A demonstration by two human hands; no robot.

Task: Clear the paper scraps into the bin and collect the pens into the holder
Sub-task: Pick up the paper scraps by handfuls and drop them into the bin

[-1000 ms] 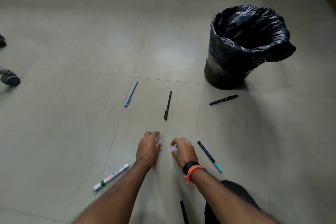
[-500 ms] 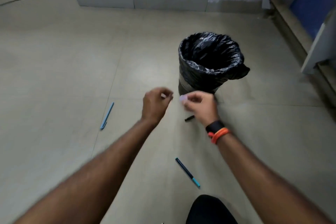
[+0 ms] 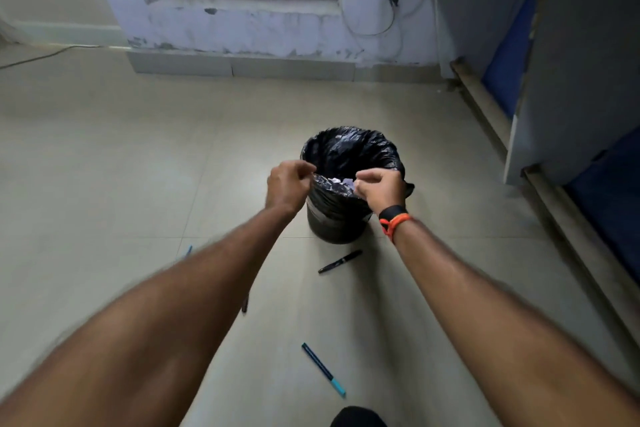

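Above the bin [image 3: 332, 218], right hand [image 3: 379, 185] pinches a paper scrap [image 3: 349, 183]; left hand [image 3: 289, 184] curls, hold unclear. Black pen [image 3: 340, 261] lies beside the bin.

Both arms stretched forward, left hand [image 3: 289, 185] fingers curled, right hand [image 3: 379, 188] fingers pinched together

The mouth of the bin [image 3: 332, 222] is free from above at its far half. The left hand [image 3: 289, 184] and the right hand [image 3: 379, 189], pinching a paper scrap [image 3: 350, 185], crowd the near rim. A black pen [image 3: 340, 261] lies just before its base. Open floor [image 3: 104, 166] spreads to the left, and a cabinet [image 3: 571, 80] closes the right side.
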